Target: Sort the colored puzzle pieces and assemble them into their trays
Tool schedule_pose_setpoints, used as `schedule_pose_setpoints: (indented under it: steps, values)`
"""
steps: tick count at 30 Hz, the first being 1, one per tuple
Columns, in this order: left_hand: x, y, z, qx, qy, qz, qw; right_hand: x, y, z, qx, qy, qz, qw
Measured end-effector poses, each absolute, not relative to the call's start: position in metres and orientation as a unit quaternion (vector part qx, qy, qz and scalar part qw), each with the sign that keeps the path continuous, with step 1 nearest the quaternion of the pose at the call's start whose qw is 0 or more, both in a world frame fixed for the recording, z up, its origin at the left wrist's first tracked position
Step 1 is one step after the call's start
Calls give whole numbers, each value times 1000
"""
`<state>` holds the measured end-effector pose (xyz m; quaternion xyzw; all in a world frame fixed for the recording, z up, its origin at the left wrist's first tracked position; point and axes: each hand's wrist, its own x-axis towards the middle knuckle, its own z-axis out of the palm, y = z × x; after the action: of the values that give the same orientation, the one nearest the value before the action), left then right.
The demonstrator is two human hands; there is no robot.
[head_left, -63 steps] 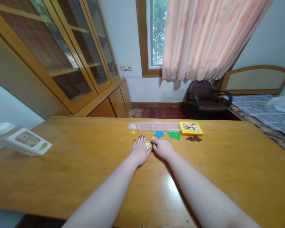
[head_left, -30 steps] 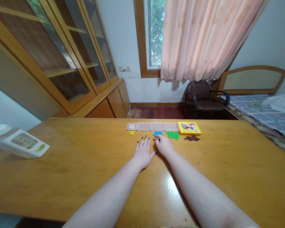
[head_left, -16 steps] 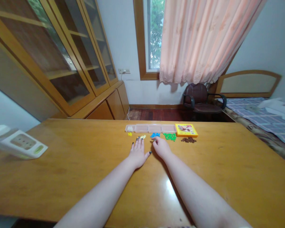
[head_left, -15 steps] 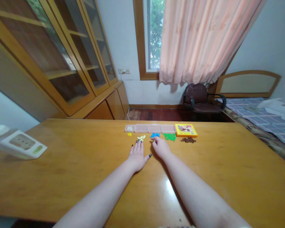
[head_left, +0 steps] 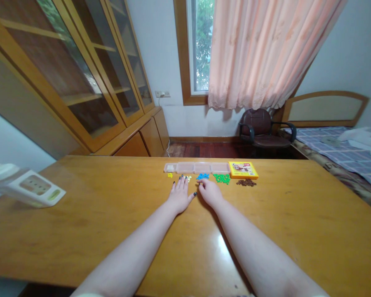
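My left hand (head_left: 179,195) lies palm down with its fingers spread, the fingertips over a small heap of cream-coloured pieces (head_left: 189,178) and partly hiding it. To its right my right hand (head_left: 209,191) is closed, its index finger and thumb drawn together just in front of the blue pieces (head_left: 203,176). Whatever those fingers may hold is too small to make out. A few yellow pieces (head_left: 170,175) lie left of the cream heap. Green pieces (head_left: 221,178) and brown pieces (head_left: 246,182) form piles to the right of the blue ones.
Behind the piles a row of clear plastic trays (head_left: 185,167) runs along the far table edge, beside a yellow box (head_left: 243,169). A white container (head_left: 34,189) stands at the table's left. Beyond the wooden table (head_left: 111,231) are a chair (head_left: 259,128) and a bed (head_left: 324,140).
My left hand has slid forward, so its fingertips now cover more of the cream pieces. The right hand stays near the blue pieces, still closed. The view has shifted slightly.
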<state>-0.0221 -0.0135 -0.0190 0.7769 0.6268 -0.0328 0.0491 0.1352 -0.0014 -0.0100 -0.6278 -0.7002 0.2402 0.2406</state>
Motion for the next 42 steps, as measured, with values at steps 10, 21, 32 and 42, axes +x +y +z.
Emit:
schedule_pose_setpoints:
  steps: [10,21,32,42]
  values:
    - [-6,-34,-19,771,630,-53,71,134,-3,-6,-631,-701,240,230]
    - [-6,-19,-14,810,583,-19,59,134,-1,-9,-622,-710,236,230]
    - [-2,-2,-17,807,588,-23,60,135,0,-11,-619,-711,238,236]
    - [-9,-6,-15,798,600,-23,58,134,0,-10,-624,-704,241,238]
